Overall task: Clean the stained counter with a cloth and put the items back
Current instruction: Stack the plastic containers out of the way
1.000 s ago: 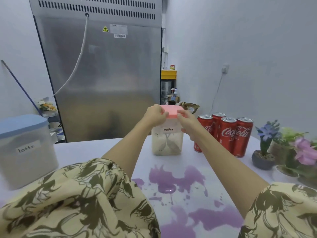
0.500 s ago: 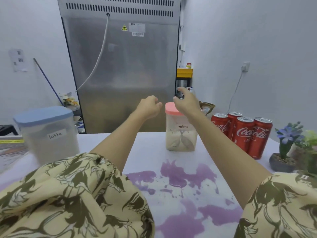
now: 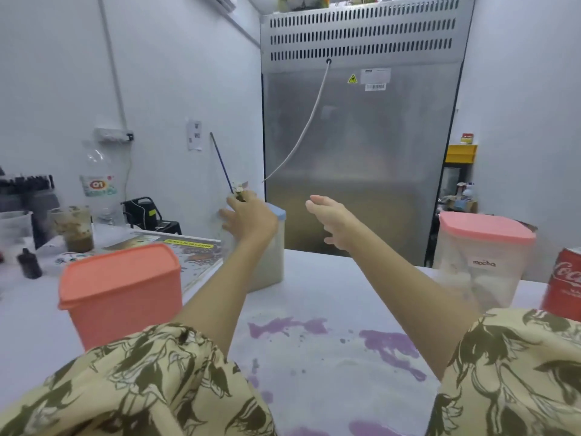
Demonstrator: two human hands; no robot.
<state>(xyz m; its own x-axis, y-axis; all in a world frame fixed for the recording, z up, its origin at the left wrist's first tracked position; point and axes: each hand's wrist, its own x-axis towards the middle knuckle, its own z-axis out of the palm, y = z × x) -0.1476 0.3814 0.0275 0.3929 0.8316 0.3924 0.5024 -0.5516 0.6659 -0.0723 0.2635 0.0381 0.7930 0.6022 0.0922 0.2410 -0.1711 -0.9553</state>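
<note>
Purple stains [image 3: 388, 346] spread over the white counter [image 3: 323, 291] in front of me. A clear container with a blue lid [image 3: 272, 259] stands at the counter's far edge. My left hand [image 3: 248, 220] lies over its top with the fingers spread; whether they grip it I cannot tell. My right hand [image 3: 333, 223] hovers open in the air just right of it, holding nothing. The clear "mocha" container with a pink lid [image 3: 481, 262] stands alone at the right. No cloth is in view.
An orange lidded box [image 3: 122, 287] stands near left. A red cola can [image 3: 566, 283] is at the right edge. Cups, a small dark bottle [image 3: 29, 263] and a large plastic bottle [image 3: 97, 184] crowd the left side. A steel fridge [image 3: 358, 158] stands behind the counter.
Both hands have let go of the mocha container and swung left to the blue-lidded one. My view has turned left, bringing the orange box into sight.
</note>
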